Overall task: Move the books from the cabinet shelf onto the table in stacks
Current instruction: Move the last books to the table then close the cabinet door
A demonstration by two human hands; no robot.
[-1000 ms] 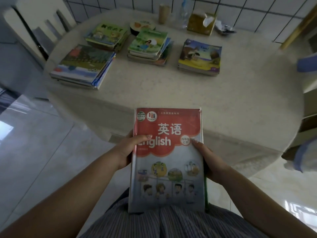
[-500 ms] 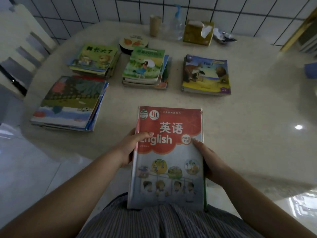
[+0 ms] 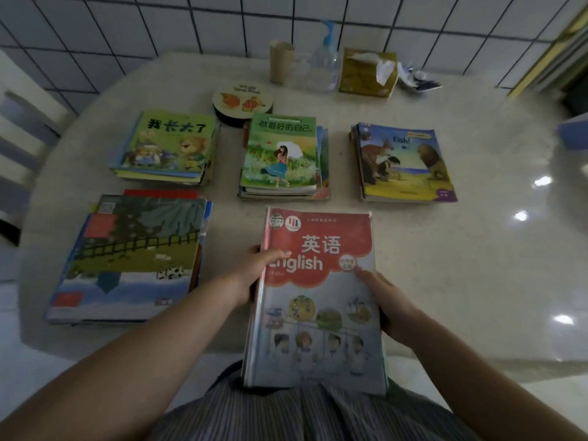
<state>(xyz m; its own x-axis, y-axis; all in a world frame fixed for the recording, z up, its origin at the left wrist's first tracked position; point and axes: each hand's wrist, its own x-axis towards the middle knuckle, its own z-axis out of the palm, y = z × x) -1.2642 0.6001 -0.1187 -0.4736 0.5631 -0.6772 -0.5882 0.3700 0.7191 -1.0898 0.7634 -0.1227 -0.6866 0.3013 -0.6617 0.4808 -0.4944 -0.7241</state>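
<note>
I hold a pile of books topped by a red-and-white English textbook over the near edge of the round beige table. My left hand grips its left edge with the thumb on the cover. My right hand grips the right edge. Several stacks lie on the table: a large picture-book stack at the near left, a green lion-cover stack behind it, a stack with a girl on green in the middle, and an animal-cover stack to the right.
Along the tiled wall stand a round printed box, a cardboard tube, a clear spray bottle, a tissue box and crumpled wrappers. A white chair is at the left. A blue object sits at the right edge.
I have come closer to the table, and the held books now hang over its near edge. Both hands keep the same grip on them.
</note>
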